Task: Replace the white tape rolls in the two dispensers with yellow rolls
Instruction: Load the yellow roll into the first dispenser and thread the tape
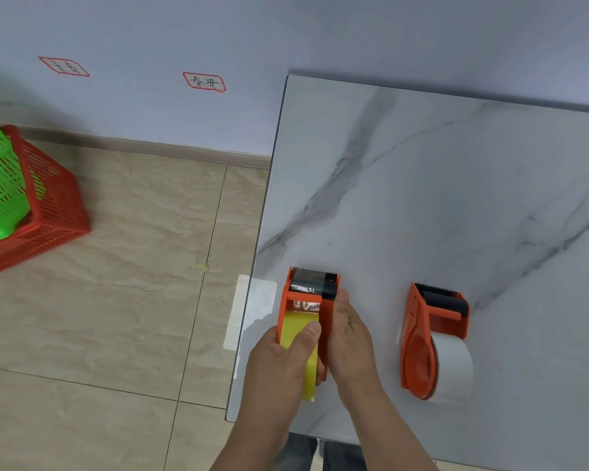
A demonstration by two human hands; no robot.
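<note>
Marble table [422, 198]: hands [286, 362] clasp dispenser [327, 321].

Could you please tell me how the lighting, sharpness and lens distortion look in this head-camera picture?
Head view: soft, even light, with only faint shadows beside the right dispenser and the hands; no harsh glare on the marble table; wide-angle bending curves the table edges and skirting; the centre looks sharp, the baskets at the left edge slightly soft.

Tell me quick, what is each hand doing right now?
Left hand: closed on the yellow tape roll sitting in the orange dispenser, thumb on top.
Right hand: closed against that dispenser's right side, steadying it.
</note>
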